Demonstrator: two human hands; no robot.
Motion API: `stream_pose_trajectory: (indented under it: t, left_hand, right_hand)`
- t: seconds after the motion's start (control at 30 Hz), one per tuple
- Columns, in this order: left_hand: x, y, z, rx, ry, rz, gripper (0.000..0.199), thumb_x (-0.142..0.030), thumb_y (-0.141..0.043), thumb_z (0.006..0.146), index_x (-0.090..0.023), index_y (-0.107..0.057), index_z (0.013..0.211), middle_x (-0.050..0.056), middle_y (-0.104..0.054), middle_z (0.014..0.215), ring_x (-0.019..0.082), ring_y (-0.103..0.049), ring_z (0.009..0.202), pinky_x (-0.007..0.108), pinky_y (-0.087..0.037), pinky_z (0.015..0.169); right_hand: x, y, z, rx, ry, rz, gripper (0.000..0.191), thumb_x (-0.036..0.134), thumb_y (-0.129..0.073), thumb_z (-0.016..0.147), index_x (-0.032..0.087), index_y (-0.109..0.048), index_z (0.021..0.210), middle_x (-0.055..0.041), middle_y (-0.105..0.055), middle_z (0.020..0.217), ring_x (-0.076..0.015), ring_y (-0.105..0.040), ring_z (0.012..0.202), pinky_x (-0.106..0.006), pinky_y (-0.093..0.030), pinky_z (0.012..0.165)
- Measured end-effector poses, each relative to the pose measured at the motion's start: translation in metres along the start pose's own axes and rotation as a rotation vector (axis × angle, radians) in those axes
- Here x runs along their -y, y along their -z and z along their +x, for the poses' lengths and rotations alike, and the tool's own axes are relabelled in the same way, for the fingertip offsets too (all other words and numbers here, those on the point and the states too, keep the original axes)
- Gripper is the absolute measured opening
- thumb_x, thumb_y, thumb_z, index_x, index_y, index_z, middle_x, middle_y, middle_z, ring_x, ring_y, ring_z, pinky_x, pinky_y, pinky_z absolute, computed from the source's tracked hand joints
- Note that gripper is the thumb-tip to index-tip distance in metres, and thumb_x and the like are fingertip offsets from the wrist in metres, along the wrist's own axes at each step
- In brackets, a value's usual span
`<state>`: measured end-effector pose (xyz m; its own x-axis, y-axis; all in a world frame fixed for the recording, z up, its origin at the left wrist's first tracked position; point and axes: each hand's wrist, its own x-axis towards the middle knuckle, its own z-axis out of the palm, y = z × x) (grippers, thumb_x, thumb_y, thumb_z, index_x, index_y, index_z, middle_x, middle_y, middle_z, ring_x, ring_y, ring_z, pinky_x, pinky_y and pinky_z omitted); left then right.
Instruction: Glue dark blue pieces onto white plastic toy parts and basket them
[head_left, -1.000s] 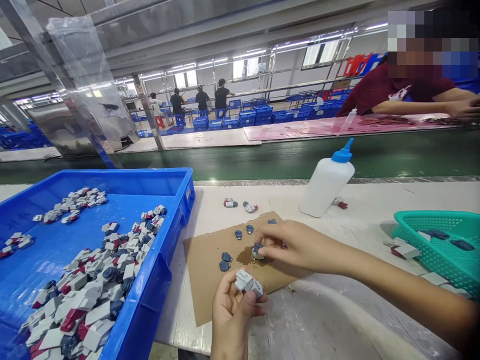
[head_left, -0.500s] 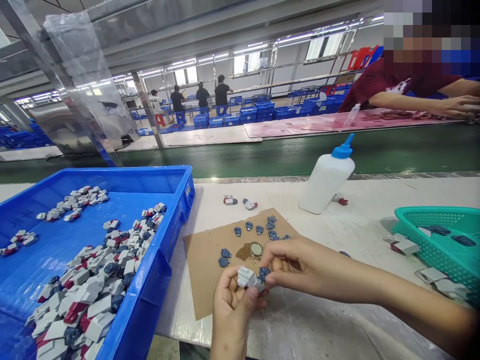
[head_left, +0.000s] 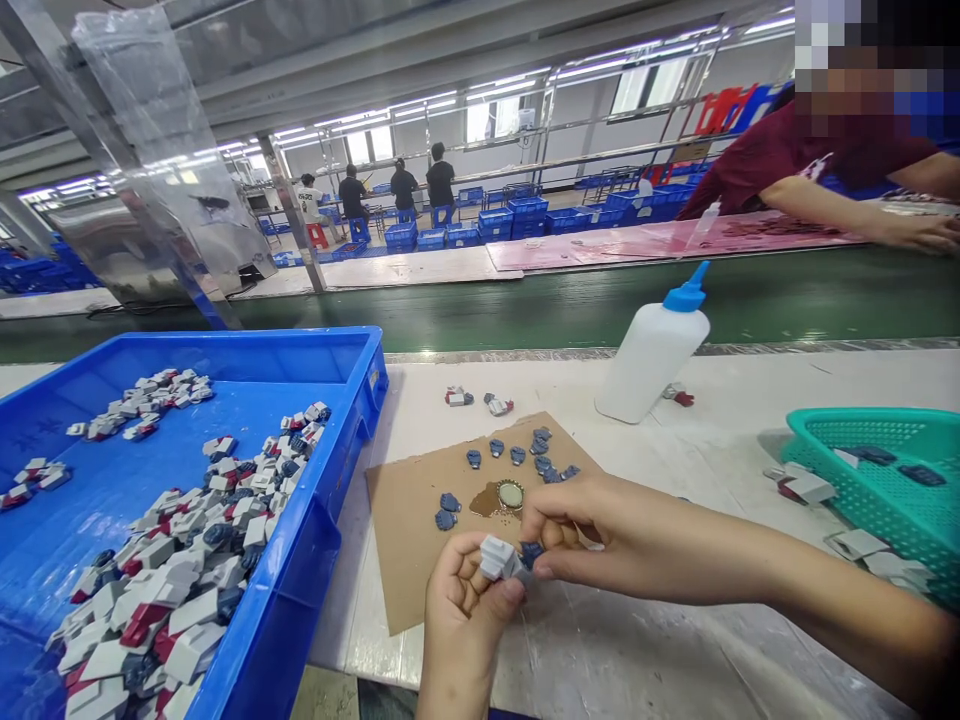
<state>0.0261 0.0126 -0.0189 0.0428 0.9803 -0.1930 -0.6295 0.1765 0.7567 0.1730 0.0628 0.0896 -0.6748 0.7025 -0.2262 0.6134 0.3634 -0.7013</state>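
My left hand (head_left: 469,600) is closed on a pale grey plastic block part (head_left: 496,556), thumb on its near side. From the right, my right hand (head_left: 574,525) pinches a small dark blue fist-shaped piece (head_left: 532,553) against the end of the grey part. Whether the two are joined cannot be made out. Beneath lies a brown cardboard sheet (head_left: 405,530). On it rest a bottle cap (head_left: 511,494) beside a wet brown patch (head_left: 487,500) and several loose blue pieces (head_left: 517,455).
A blue tray (head_left: 300,590) of grey, red and blue parts stands at left. Behind the cardboard is a white squeeze bottle (head_left: 649,360). At right sits a green basket (head_left: 847,500) with grey parts beside it. Beyond the green conveyor (head_left: 450,320), a person (head_left: 817,170) works.
The grey part is turned slightly in my left hand, and both hands remain together. Across the conveyor, the co-worker's arms have shifted. The view has moved a little.
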Motion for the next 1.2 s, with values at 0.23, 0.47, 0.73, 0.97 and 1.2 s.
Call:
stream_pose_trajectory:
  t: [0.23, 0.47, 0.73, 0.97, 1.2]
  left_hand:
    - [-0.001, 0.0, -0.001, 0.005, -0.007, 0.0, 0.039, -0.031, -0.08, 0.054, -0.017, -0.059, 0.084, 0.001, -0.064, 0.073, 0.008, -0.055, 0.066, 0.014, -0.042, 0.061]
    - [-0.004, 0.003, 0.003, 0.121, 0.017, -0.07, 0.032, -0.031, -0.074, 0.063, -0.017, -0.052, 0.081, 0.0, -0.058, 0.073, 0.008, -0.051, 0.067, 0.016, -0.039, 0.063]
    - [-0.004, 0.008, 0.003, 0.157, 0.057, -0.18, 0.028, -0.028, -0.074, 0.064, -0.016, -0.05, 0.073, -0.002, -0.051, 0.066, 0.006, -0.046, 0.062, 0.014, -0.036, 0.061]
    - [-0.009, 0.009, 0.003, 0.135, 0.078, -0.192, 0.02, -0.027, -0.071, 0.067, -0.016, -0.057, 0.076, 0.001, -0.054, 0.076, 0.008, -0.05, 0.074, 0.015, -0.04, 0.067]
    - [-0.008, 0.008, 0.002, 0.145, 0.076, -0.133, 0.018, -0.028, -0.068, 0.071, -0.016, -0.056, 0.077, 0.0, -0.053, 0.075, 0.008, -0.049, 0.072, 0.015, -0.041, 0.066]
  right_hand:
    - [-0.004, -0.005, 0.002, -0.003, 0.033, 0.081, 0.016, 0.033, -0.05, 0.083, 0.017, -0.052, 0.082, 0.0015, -0.054, 0.066, -0.0094, -0.049, 0.06, -0.019, -0.034, 0.051]
    - [-0.02, -0.033, 0.008, -0.242, 0.269, -0.203, 0.037, 0.047, -0.057, 0.078, 0.02, -0.054, 0.103, -0.0032, -0.059, 0.089, -0.0148, -0.054, 0.078, -0.025, -0.038, 0.066]
    - [-0.035, -0.062, 0.032, -0.721, 0.549, -0.628, 0.061, 0.064, -0.041, 0.078, 0.01, -0.05, 0.103, -0.0076, -0.061, 0.083, -0.0185, -0.054, 0.074, -0.03, -0.036, 0.059]
    - [-0.036, -0.076, 0.043, -0.889, 0.573, -0.597, 0.052, 0.059, -0.031, 0.085, 0.011, -0.051, 0.084, -0.0001, -0.052, 0.06, -0.0108, -0.044, 0.054, -0.026, -0.03, 0.051]
    - [-0.038, -0.074, 0.045, -0.87, 0.565, -0.524, 0.058, 0.067, -0.027, 0.081, 0.015, -0.048, 0.069, 0.0016, -0.044, 0.053, -0.0103, -0.037, 0.048, -0.027, -0.026, 0.049]
